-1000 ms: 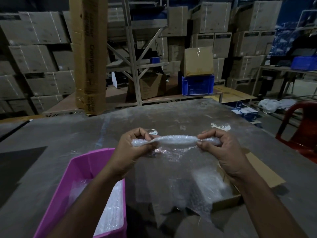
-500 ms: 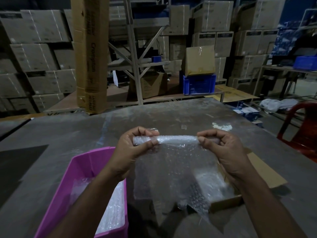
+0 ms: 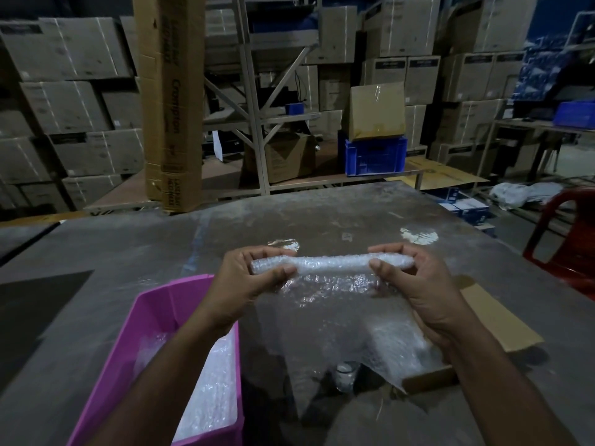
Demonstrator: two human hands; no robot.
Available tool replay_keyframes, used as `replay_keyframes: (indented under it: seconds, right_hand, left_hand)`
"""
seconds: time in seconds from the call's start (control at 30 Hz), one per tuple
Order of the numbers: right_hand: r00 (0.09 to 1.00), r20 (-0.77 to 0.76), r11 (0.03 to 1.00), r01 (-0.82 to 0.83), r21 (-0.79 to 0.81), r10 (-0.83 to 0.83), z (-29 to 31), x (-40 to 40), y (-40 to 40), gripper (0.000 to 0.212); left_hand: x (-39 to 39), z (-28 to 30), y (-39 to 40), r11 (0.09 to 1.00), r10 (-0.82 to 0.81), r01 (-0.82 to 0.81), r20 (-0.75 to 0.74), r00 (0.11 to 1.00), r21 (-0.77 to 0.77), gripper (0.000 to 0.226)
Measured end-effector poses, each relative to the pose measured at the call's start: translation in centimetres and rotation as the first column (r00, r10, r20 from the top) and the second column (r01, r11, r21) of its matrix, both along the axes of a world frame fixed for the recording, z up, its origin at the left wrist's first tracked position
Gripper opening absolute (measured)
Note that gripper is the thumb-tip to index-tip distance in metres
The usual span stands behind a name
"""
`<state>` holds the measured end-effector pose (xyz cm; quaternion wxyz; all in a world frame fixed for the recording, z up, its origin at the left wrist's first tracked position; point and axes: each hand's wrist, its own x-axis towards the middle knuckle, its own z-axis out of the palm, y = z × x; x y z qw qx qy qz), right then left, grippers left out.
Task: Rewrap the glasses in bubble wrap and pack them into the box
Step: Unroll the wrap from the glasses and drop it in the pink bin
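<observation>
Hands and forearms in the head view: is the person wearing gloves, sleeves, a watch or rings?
No. The left hand and right hand are bare, without gloves. Both forearms are uncovered down to the frame edge, with no sleeve cuff showing. No watch, bracelet or ring is visible in this dim light.

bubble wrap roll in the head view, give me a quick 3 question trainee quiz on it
1. True or false: both hands grip the bubble wrap roll.
2. Which bin sits under the left forearm? A) pink bin B) green bin C) wire basket
3. Fill in: a loose sheet hangs below the roll, over the open ____.

Key
1. True: left hand and right hand pinch its ends.
2. A: pink bin.
3. cardboard box.
</observation>
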<state>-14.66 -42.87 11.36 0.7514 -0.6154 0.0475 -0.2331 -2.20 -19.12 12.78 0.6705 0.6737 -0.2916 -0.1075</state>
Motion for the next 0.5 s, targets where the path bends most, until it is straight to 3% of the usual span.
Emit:
replay_keyframes:
  seconds: [0.13,0.37,0.5]
  right_hand:
    - [0.999,0.014,0.997,0.033,-0.067,-0.032,-0.28,0.15,-0.12,0.015]
    - [0.997,0.071,0.999,0.009,-0.043,-0.006,-0.31,0.16,-0.22,0.013]
    - [0.996,0.084,0.996,0.048,-0.074,-0.042,-0.26,0.18,-0.08,0.012]
  left_hand:
    - [0.03,-0.20,0.17,1.000,-0.021,0.021,0.006,1.000,0.000,0.025]
    - [-0.05,-0.13,0.24,0.973,-0.172,0.131,-0.220,0.960,-0.189,0.039]
    - [-0.58,-0.04,-0.29,0.981,-0.093,0.053,-0.213,0.973,-0.186,0.030]
